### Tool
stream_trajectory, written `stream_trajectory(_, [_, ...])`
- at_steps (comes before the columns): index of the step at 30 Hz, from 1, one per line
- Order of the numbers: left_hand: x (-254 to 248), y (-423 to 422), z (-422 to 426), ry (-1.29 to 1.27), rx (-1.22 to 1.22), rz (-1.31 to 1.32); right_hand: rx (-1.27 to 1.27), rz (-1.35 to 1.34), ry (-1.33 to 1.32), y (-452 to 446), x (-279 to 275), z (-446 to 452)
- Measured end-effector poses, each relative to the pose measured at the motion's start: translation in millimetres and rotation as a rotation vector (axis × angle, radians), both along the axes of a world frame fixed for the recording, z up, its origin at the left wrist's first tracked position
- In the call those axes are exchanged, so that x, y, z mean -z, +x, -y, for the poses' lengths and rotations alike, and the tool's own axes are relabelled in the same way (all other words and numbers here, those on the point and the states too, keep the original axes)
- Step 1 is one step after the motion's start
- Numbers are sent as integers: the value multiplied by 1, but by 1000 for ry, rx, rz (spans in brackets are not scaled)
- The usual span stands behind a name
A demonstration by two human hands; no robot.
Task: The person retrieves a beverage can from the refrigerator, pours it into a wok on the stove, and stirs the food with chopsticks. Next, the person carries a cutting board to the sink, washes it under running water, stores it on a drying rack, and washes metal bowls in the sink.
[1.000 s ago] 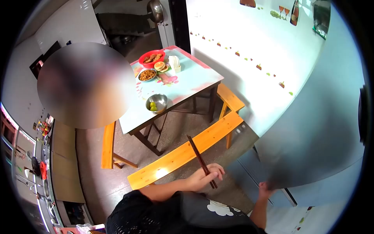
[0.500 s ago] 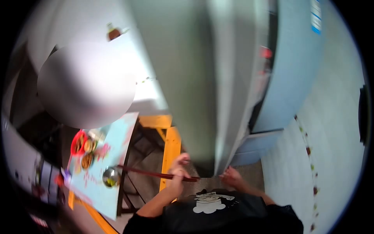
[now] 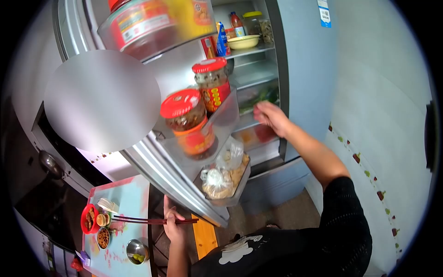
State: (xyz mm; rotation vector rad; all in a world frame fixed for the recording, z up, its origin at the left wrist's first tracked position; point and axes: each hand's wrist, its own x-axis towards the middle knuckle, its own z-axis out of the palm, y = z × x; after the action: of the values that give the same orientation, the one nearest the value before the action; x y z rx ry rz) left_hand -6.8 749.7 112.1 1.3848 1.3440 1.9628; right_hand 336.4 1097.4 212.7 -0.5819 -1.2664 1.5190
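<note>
- While the right arm (image 3: 318,150) stretches past the fridge door (image 3: 157,171), the right hand (image 3: 273,119) has curled fingers; whether they grip anything, I cannot tell.
- Just beside that door, the left hand (image 3: 173,227) clasps two chopsticks (image 3: 138,220) in its fingers.
- On the door's inner side: two red-lidded jars (image 3: 184,123).
- The chopsticks look slim, straight, dark reddish-brown.

White wall (image 3: 369,92) on right of frame, strip of small fruit motifs (image 3: 356,158) running down it. Grey-brown floor (image 3: 281,210) lower centre. Lower left: pale-blue table (image 3: 134,203), pink edging; orange wooden bench (image 3: 204,236) right of it. Left side dim, black door frame (image 3: 69,150).
</note>
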Motion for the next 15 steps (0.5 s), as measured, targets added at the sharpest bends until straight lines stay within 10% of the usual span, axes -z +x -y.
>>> stream_trajectory(5, [6,10,-20,24,-166,109,711,492,849,-57,-141,-136])
stream_trajectory(15, [1,47,-38,29,-503,490,589,490,539,-115,-219,-292])
